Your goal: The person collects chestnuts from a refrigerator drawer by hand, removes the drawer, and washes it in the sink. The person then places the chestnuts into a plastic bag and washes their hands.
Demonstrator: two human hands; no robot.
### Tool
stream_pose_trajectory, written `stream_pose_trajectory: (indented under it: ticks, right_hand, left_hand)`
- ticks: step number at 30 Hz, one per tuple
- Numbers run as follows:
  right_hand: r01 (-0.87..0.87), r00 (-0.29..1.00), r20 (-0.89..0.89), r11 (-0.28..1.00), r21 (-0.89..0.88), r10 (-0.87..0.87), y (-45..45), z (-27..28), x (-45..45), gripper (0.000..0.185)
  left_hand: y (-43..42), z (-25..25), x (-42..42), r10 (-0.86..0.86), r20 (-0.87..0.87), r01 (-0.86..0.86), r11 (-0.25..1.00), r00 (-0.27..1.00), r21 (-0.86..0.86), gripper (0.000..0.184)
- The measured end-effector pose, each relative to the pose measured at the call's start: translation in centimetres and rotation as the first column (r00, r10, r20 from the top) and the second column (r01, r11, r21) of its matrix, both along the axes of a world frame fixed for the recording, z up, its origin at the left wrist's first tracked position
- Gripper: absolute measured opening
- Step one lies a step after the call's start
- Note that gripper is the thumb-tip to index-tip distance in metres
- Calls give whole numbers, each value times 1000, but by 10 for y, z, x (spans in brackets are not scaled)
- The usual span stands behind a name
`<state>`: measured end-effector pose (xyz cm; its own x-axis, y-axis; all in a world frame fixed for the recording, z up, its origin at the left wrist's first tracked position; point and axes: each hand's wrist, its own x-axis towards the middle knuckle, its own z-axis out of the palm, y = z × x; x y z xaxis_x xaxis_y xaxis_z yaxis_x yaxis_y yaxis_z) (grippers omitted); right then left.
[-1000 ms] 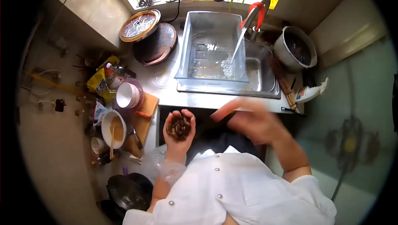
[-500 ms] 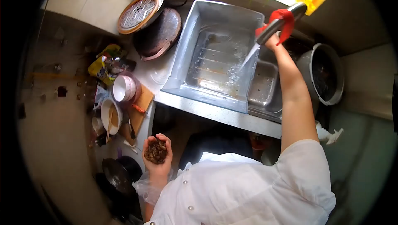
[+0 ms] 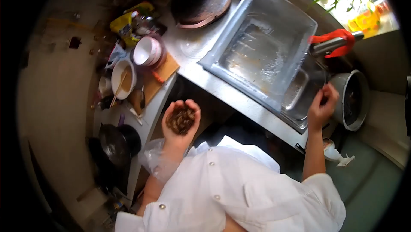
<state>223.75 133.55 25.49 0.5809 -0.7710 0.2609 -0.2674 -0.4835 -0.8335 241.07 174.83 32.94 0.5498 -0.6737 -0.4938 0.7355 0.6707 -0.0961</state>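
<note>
My left hand [image 3: 182, 131] is cupped palm up around a heap of small dark brown pieces [image 3: 181, 118], held in front of my chest. Their exact kind is too small to make out. A crumpled clear plastic sleeve [image 3: 156, 159] sits around that forearm. My right hand [image 3: 322, 107] hangs between the metal sink and a grey bucket [image 3: 353, 99], its fingers loosely curled and slightly blurred, with nothing visible in them. Above it is the tap [image 3: 334, 46], wrapped with a red cloth; no stream shows. A clear grey plastic bin [image 3: 205, 61], wet inside, rests tilted over the sink [image 3: 303, 78].
On the left counter stand a pink-white bowl [image 3: 145, 51], a bowl with chopsticks [image 3: 132, 82], a wooden board [image 3: 169, 67] and a black pot [image 3: 128, 138]. A dark round lid [image 3: 205, 5] lies behind. A white spray bottle [image 3: 330, 150] is below the bucket.
My right hand has left the tap and dropped toward me. The water jet into the bin is no longer visible. My left hand still cups the brown pieces; the view has turned.
</note>
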Motion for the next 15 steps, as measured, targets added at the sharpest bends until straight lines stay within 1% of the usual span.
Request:
stream_pose_trajectory:
  ticks: [1, 2, 3, 4, 5, 7, 8, 9, 10, 12, 13, 14, 15]
  right_hand:
    - [-102, 994, 40, 993, 59, 99, 36, 27, 0, 42]
    - [-242, 970, 62, 965, 97, 237, 72, 53, 5, 42]
    - [-407, 913, 76, 905, 120, 401, 108, 76, 15, 42]
    - [-574, 819, 93, 808, 135, 566, 144, 95, 29, 42]
    - [-716, 698, 106, 684, 143, 708, 179, 111, 45, 42]
    - [-893, 442, 126, 423, 155, 888, 243, 128, 81, 43]
    - [-935, 333, 127, 309, 173, 934, 273, 133, 96, 43]
    - [-954, 253, 117, 227, 197, 960, 299, 136, 111, 43]
    - [-962, 179, 104, 152, 228, 978, 323, 138, 124, 44]
    - [-951, 85, 69, 60, 304, 994, 361, 142, 142, 44]
    - [-937, 54, 60, 30, 349, 997, 375, 143, 149, 44]
    - [-925, 35, 76, 3, 380, 997, 385, 143, 152, 36]
    - [-912, 10, 93, -29, 410, 996, 391, 142, 154, 27]
  left_hand:
    - [-1, -3, 4, -11, 6, 11, 1000, 1000, -15, 15]
    - [0, -3, 7, -19, 6, 19, 1000, 1000, -6, 16]
    - [0, -4, 10, -26, 5, 26, 1000, 1000, 2, 16]
    - [0, -3, 14, -32, 10, 32, 999, 999, 12, 16]
    - [-1, -3, 17, -38, 14, 38, 999, 999, 22, 15]
    - [2, -5, 21, -33, 45, 32, 999, 998, 17, 15]
    - [4, -7, 22, -23, 67, 23, 1000, 998, -2, 15]
    - [6, -10, 22, -28, 185, 15, 997, 982, 72, 17]
    - [12, -6, 21, -16, 178, 24, 999, 984, -42, 16]
    - [25, -21, 32, -21, 85, 32, 990, 996, -137, 15]
    - [30, -24, 36, -4, 31, 7, 996, 1000, -89, 10]
    - [39, -29, 43, -2, 20, 4, 993, 1000, -122, 11]
    - [52, -33, 49, 24, 0, -24, 992, 1000, -120, 11]
